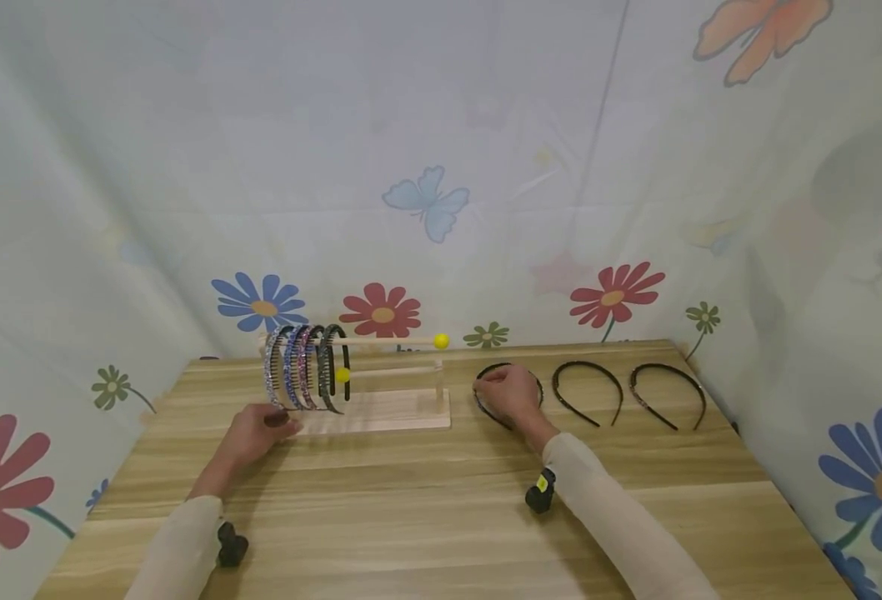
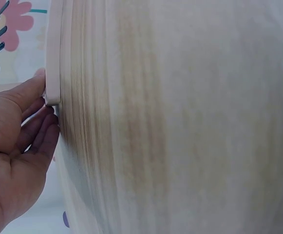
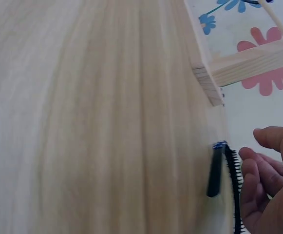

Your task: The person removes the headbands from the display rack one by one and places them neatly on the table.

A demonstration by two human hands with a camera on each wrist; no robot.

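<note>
A wooden stand (image 1: 399, 408) with two rods carries several toothed headbands; a silvery one (image 1: 268, 375), a blue one (image 1: 288, 367) and a pink one (image 1: 303, 368) hang at its left. My left hand (image 1: 257, 435) grips the left end of the base, thumb and fingertips at its corner in the left wrist view. My right hand (image 1: 512, 393) is over a dark headband (image 3: 235, 185) lying on the table, just right of the stand. Its thumb and fingers are apart, with nothing between them in the right wrist view.
Two more dark headbands, a nearer one (image 1: 588, 364) and a farther one (image 1: 669, 367), lie farther right on the wood-grain table (image 1: 411, 517). Yellow balls tip the front rod (image 1: 343, 375) and back rod (image 1: 441, 341). A patterned curtain (image 1: 516, 275) hangs close behind.
</note>
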